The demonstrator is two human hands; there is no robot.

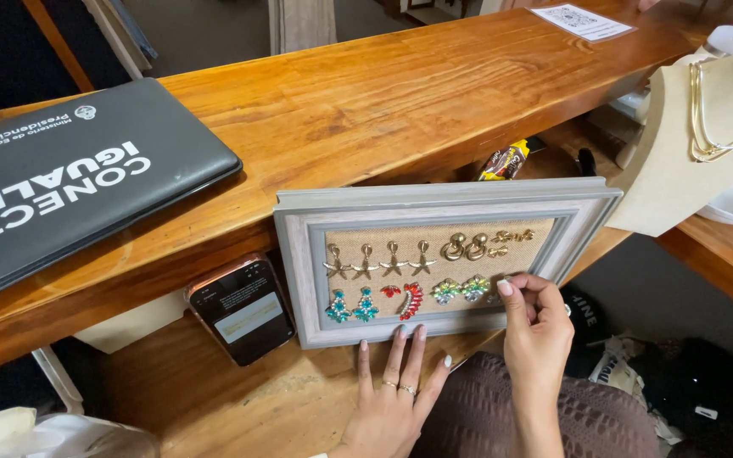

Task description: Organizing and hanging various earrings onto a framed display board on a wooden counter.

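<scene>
The left hand (392, 399) lies flat, fingertips steadying the grey frame (443, 254) propped upright on the worktop (239, 399); the right hand (536, 318) pinches at an earring (494, 297) pinned inside. The frame looks stiff and light, best held by its edges; the earrings seem small and fragile.

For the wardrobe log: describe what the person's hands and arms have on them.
Left hand: bare, long nails with pale polish, thin gold-coloured rings on two fingers. Right hand: bare, the same pale polished nails; whether it wears a ring cannot be told. Both forearms are uncovered as far as shown, with no sleeves, watch or bracelets in view.
</scene>
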